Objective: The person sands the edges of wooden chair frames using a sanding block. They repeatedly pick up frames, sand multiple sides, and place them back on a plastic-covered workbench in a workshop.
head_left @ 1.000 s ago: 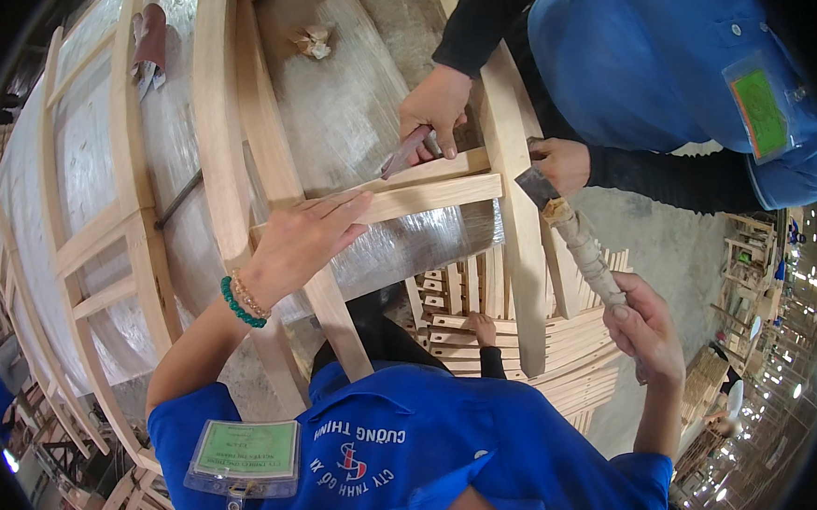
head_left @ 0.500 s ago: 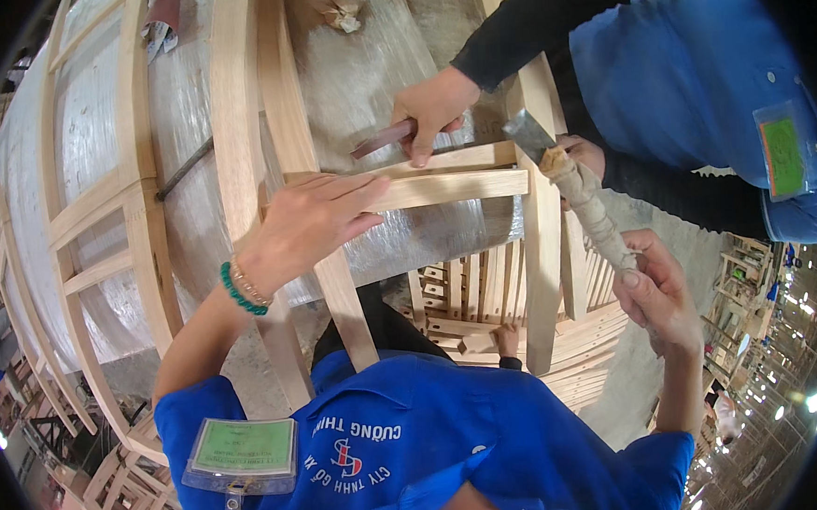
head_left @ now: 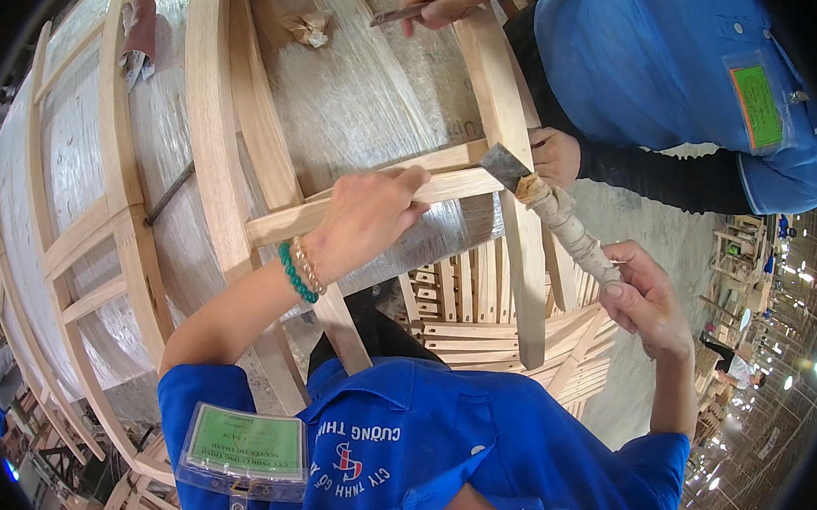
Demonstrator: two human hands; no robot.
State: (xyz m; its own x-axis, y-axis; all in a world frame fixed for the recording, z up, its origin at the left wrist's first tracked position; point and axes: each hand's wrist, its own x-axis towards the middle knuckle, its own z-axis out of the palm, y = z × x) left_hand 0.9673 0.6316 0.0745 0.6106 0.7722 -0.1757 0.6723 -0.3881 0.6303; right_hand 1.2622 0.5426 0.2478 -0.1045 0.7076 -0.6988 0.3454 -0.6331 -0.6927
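The left hand [head_left: 369, 218] has shifted rightward, clasping the pale rail [head_left: 463, 186], while the right hand [head_left: 645, 301] grips a wrapped-handled tool [head_left: 563, 219], this apparent fitting next calling for steadiness.

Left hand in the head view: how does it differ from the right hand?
The left hand lies over a pale wooden rail; the right hand is closed around a cloth-wrapped tool. 
The left wrist wears a green bracelet and a paler one; no bracelet shows on the right. 
Both hands are gloveless.
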